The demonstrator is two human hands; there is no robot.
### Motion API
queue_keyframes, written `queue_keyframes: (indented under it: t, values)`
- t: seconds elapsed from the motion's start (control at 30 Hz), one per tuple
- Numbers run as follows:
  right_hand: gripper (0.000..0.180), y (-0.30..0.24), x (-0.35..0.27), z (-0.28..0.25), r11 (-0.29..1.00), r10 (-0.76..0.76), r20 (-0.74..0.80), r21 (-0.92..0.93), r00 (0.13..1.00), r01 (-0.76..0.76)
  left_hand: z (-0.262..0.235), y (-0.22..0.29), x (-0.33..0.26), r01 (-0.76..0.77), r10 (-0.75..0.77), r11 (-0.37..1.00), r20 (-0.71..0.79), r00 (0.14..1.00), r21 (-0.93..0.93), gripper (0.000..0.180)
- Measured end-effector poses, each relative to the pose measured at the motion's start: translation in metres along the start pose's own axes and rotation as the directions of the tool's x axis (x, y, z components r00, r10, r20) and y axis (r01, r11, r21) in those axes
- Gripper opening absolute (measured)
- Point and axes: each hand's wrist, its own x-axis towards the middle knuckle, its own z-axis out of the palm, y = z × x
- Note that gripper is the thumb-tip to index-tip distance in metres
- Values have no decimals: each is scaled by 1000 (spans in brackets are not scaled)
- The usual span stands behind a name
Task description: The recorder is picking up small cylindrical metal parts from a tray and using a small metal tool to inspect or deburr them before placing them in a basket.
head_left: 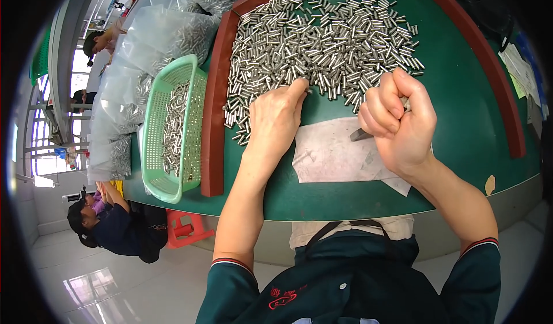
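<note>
A wide heap of small metal pins [322, 42] is spread over the green tabletop. At its near edge rests my left hand [275, 116], closed, thumb and forefinger together; what they pinch, if anything, is hidden. My right hand [400, 119] is raised in a fist to the right of it, palm side partly turned up. From the fist a dark flat-ended bar [360, 134] sticks out to the left, and its kind cannot be made out. Below both hands lies a pale, smudged cloth or paper sheet [331, 154].
Red-brown rails [214, 116] border the work area. Left of them stands a green perforated basket [196, 122] holding more pins. Clear plastic bags [152, 36] of pins lie behind it. A person [118, 226] sits by a red stool [187, 229]; papers [518, 73] lie far right.
</note>
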Motion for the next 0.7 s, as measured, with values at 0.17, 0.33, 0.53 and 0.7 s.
queue_keyframes:
  t: [0.17,0.33,0.53,0.7]
  values:
    - [37,1,0,-3,1000,-12,1,8,1000,12,-9,7,-10,69,-56,982,78,995,-174,6]
    - [38,6,-5,-4,993,-58,109,-93,992,68,-20,36,-34,174,5,874,367,930,-454,8]
    - [40,15,-8,-5,987,-17,121,-160,993,36,-18,39,-31,158,7,863,324,946,-480,12]
    - [40,17,-8,-4,990,-12,121,-140,993,29,-20,39,-30,183,-18,867,338,941,-464,12]
